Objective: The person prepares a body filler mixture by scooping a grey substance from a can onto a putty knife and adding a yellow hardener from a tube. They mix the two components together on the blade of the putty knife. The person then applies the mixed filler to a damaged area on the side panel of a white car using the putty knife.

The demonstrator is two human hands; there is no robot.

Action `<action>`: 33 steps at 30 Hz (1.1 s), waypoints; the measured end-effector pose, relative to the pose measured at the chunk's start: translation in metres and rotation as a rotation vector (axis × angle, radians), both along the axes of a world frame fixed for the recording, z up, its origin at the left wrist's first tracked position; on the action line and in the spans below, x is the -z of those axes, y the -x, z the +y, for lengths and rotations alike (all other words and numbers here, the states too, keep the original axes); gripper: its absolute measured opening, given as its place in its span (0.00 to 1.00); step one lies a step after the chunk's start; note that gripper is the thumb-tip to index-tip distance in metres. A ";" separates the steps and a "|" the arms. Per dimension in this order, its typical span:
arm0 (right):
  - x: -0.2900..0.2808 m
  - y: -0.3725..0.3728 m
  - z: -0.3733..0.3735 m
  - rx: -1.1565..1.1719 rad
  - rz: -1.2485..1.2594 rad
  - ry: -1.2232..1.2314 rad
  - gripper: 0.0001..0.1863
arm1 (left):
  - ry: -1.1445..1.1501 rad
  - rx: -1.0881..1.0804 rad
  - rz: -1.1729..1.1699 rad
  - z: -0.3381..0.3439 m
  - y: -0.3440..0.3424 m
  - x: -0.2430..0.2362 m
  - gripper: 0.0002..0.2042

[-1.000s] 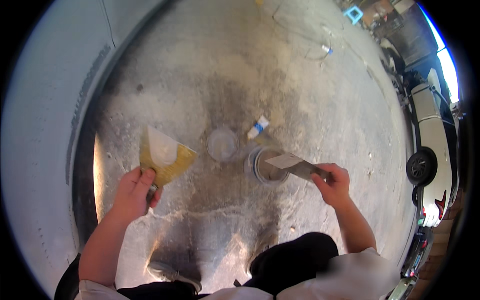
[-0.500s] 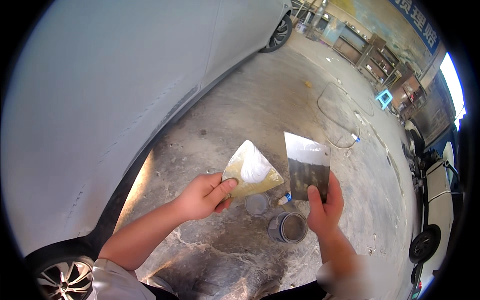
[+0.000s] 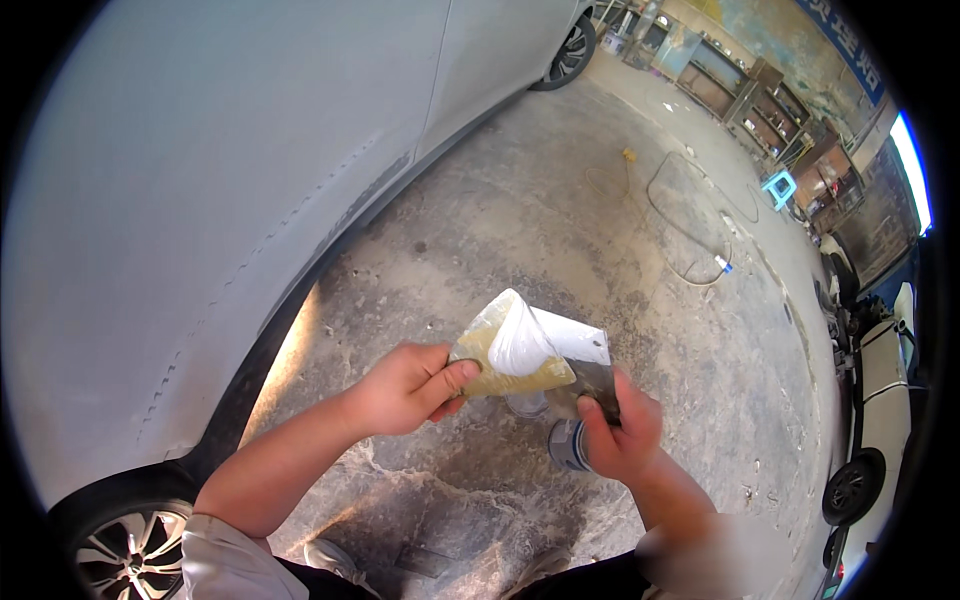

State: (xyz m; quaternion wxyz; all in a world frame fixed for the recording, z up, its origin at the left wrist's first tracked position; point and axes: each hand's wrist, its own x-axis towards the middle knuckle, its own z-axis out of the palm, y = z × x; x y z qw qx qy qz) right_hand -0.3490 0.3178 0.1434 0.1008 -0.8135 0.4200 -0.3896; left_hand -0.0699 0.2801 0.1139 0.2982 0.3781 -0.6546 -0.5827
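Observation:
In my left hand (image 3: 420, 385) I grip a yellowish triangular spreader (image 3: 480, 375), with a folded mound of white paste (image 3: 518, 345) on its face. My right hand (image 3: 625, 430) holds a flat, dark metal blade (image 3: 600, 385), whose pale upper part lies behind the spreader, overlapping it; whether they touch I cannot tell. On the floor beneath, a round tin (image 3: 567, 447) with a blue label is partly hidden by my right hand, and a round clear lid or dish (image 3: 525, 406) shows just under the tools.
A grey car body (image 3: 220, 150) with wheels fills the left, close beside me. Hoses and cords (image 3: 668, 200) lie on the concrete floor (image 3: 450, 220). Farther right are a light blue stool (image 3: 780, 190), cluttered shelves (image 3: 725, 75) and a white car (image 3: 878, 390).
My view has swung up to show the car and far wall. Both tools have come together at the centre; in the last half second the blade moved leftward and down behind the spreader.

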 end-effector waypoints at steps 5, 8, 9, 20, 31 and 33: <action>-0.006 0.001 0.004 -0.046 0.167 0.051 0.21 | -0.024 0.023 0.008 0.002 0.003 -0.004 0.20; -0.003 0.001 0.006 -0.058 0.194 0.084 0.22 | -0.045 0.029 0.026 0.003 0.003 -0.004 0.20; -0.004 -0.001 0.003 -0.084 0.193 0.112 0.22 | -0.052 0.026 0.025 0.004 0.002 -0.005 0.20; 0.001 0.003 -0.002 -0.143 0.270 0.168 0.28 | -0.117 0.066 0.063 0.004 0.009 0.004 0.21; 0.013 0.006 -0.013 -0.129 0.312 0.242 0.30 | -0.148 0.049 0.006 -0.001 0.011 0.015 0.20; 0.014 0.007 -0.015 -0.122 0.346 0.218 0.29 | -0.177 0.032 0.036 -0.001 0.009 0.014 0.20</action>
